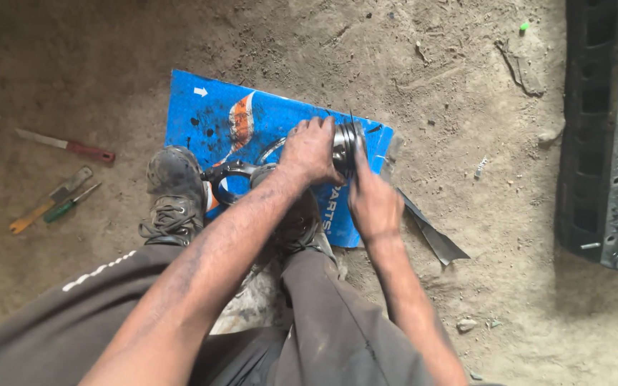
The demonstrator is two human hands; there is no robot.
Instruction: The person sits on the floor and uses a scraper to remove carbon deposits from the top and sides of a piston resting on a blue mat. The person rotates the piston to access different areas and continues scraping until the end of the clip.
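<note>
**Both hands on a piston over the blue cardboard**

We look down from the head camera at a dirt floor. Our left hand lies over the top of a dark metal piston with a ringed crown, fingers curled down around it in a closed grasp. Our right hand sits just near and right of the piston, fingers drawn together; a thin dark sliver rises from its fingertips against the crown. We cannot tell whether the fingers pinch that sliver or only press on the piston.

The piston lies on its side at the far right part of a flat blue printed cardboard sheet, its black connecting rod with a round open end pointing left.

A worn black laced shoe rests on the sheet's near left edge, just beside the rod's end. A dark flat strip lies on the dirt near the sheet's right corner.

Well apart to the left lie a red-handled blade, a yellow-handled tool and a green-handled screwdriver. At the right edge of the view sits a grimy grey metal engine block with rows of round holes.
</note>
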